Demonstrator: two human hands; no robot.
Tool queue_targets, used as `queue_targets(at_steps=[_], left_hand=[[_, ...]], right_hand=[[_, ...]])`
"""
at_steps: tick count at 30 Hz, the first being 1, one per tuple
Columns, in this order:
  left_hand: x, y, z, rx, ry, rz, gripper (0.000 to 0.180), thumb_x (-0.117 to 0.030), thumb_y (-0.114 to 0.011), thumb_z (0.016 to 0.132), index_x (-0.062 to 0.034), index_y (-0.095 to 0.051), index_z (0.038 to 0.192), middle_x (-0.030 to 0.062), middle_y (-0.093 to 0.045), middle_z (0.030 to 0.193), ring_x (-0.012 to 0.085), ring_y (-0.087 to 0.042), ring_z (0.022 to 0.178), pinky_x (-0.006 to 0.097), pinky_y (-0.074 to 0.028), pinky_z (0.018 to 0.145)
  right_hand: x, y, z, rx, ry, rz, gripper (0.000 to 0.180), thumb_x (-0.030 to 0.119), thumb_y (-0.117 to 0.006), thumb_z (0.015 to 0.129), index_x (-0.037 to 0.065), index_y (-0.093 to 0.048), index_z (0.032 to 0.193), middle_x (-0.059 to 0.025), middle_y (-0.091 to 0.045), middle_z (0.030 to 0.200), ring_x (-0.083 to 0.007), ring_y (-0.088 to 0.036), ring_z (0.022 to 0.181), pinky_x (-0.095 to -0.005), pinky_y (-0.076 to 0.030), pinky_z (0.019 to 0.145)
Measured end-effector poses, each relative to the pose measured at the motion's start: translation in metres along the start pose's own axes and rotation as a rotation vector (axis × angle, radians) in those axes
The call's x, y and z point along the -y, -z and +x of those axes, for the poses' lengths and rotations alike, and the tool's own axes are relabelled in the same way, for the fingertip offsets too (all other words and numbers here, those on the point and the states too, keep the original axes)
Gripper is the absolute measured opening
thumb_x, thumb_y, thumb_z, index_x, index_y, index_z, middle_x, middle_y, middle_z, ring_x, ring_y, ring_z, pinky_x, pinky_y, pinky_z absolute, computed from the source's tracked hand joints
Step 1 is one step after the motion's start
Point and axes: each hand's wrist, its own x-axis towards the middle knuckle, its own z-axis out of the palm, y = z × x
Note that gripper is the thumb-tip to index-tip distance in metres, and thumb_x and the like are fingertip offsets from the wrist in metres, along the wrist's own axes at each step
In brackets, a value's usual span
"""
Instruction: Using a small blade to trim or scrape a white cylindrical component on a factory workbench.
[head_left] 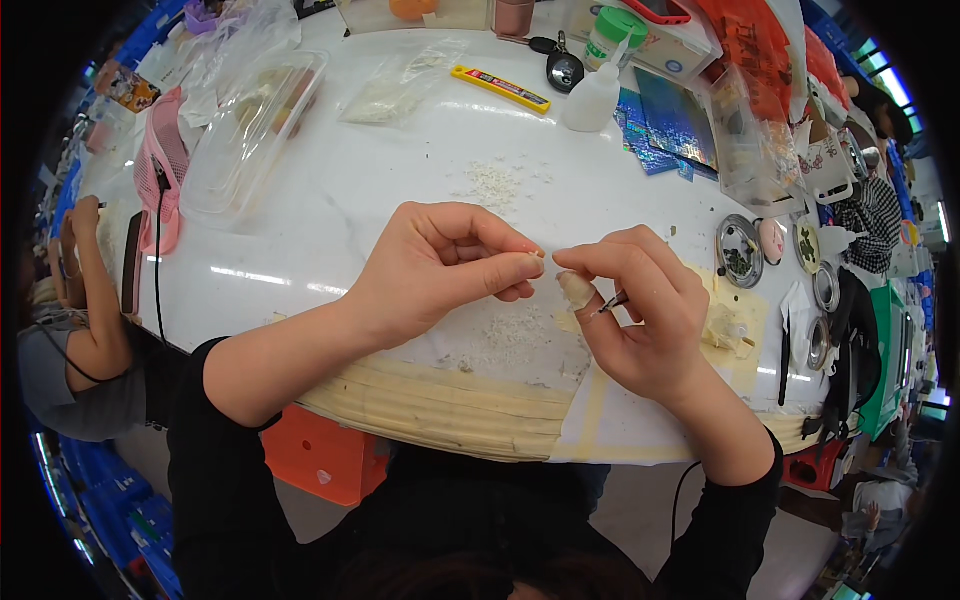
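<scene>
Black sleeves [225,480]; held piece [538,254] tiny, whitish, part-hidden; granules [495,185] white, scattered.

Bright; glare streaks on tabletop [370,180]; edges bent, corners black.

Red-and-black label on slim yellow plastic case [500,88], darker lettering on crumpled red plastic bag [757,62], blue mark on white cardboard box [690,58]: unreadable from here.

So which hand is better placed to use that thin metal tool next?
Probably the right hand: it holds the thin metal tool, while the left hand is pinched closed, with no tool visible.
</scene>
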Motion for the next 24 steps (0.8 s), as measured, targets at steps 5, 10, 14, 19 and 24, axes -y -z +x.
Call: queue_targets(at_steps=[5, 10, 14, 19, 24], left_hand=[[0.0003, 0.0003, 0.0011, -0.006, 0.06, -0.027, 0.007, -0.005, -0.067, 0.09, 0.0013, -0.067, 0.094, 0.0124, -0.071, 0.091, 0.0157, -0.07, 0.08, 0.025, -0.057, 0.072], [0.0002, 0.0, 0.0023, 0.029, 0.097, -0.044, 0.008, -0.005, -0.067, 0.09, 0.0013, -0.067, 0.094, 0.0128, -0.071, 0.09, 0.0163, -0.07, 0.08, 0.026, -0.057, 0.071], [0.0014, 0.0006, 0.0013, 0.091, 0.102, -0.042, 0.008, -0.005, -0.068, 0.09, 0.0019, -0.067, 0.095, 0.0136, -0.071, 0.089, 0.0172, -0.071, 0.079, 0.026, -0.058, 0.07], [-0.0001, 0.0004, 0.0022, 0.106, 0.152, -0.064, 0.009, -0.005, -0.068, 0.09, 0.0027, -0.066, 0.095, 0.0139, -0.071, 0.089, 0.0181, -0.071, 0.079, 0.027, -0.059, 0.07], [-0.0013, 0.002, 0.0027, 0.129, 0.171, -0.062, 0.009, -0.005, -0.067, 0.09, 0.0025, -0.066, 0.094, 0.0137, -0.071, 0.088, 0.0184, -0.071, 0.077, 0.027, -0.059, 0.069]], right_hand=[[0.0001, -0.0007, -0.0001, 0.021, -0.049, 0.019, 0.037, -0.011, -0.063, 0.066, 0.003, -0.067, 0.1, -0.0066, -0.061, 0.081, -0.0176, -0.064, 0.064, -0.0275, -0.054, 0.054], [-0.0018, -0.0002, -0.0008, 0.051, -0.082, 0.024, 0.042, -0.012, -0.062, 0.066, 0.005, -0.068, 0.104, -0.0065, -0.061, 0.083, -0.0182, -0.064, 0.066, -0.0288, -0.053, 0.055], [-0.0032, -0.0006, -0.0009, 0.119, -0.075, 0.024, 0.047, -0.012, -0.062, 0.064, 0.009, -0.069, 0.106, -0.0058, -0.061, 0.085, -0.019, -0.064, 0.067, -0.0294, -0.052, 0.056], [-0.0081, -0.0011, -0.0018, 0.117, -0.072, 0.102, 0.049, -0.012, -0.062, 0.062, 0.012, -0.071, 0.104, -0.0041, -0.061, 0.085, -0.0187, -0.064, 0.067, -0.0299, -0.053, 0.056], [-0.0074, 0.0, -0.0008, 0.125, -0.04, 0.096, 0.049, -0.013, -0.062, 0.061, 0.011, -0.071, 0.103, -0.0034, -0.062, 0.084, -0.0174, -0.064, 0.067, -0.0289, -0.053, 0.056]])
